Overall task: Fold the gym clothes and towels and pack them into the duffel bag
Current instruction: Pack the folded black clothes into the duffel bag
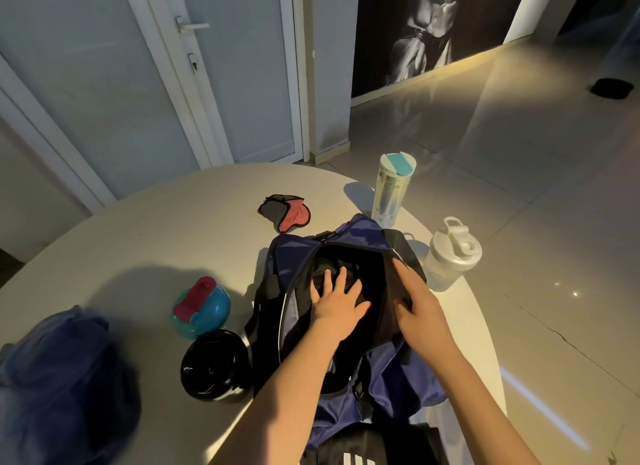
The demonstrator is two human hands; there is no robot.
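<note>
A dark blue duffel bag lies unzipped on the round table. Black clothing fills its opening. My left hand reaches into the bag, fingers spread flat and pressing down on the black cloth. My right hand grips the bag's right rim, thumb inside, holding the opening apart. A blue towel or garment sits bunched at the table's near left. A small grey and pink cloth item lies beyond the bag.
A tall tumbler with a teal lid and a white shaker bottle stand right of the bag near the table edge. A teal bottle with a red cap and a black bottle stand left of it. Doors and tiled floor lie behind.
</note>
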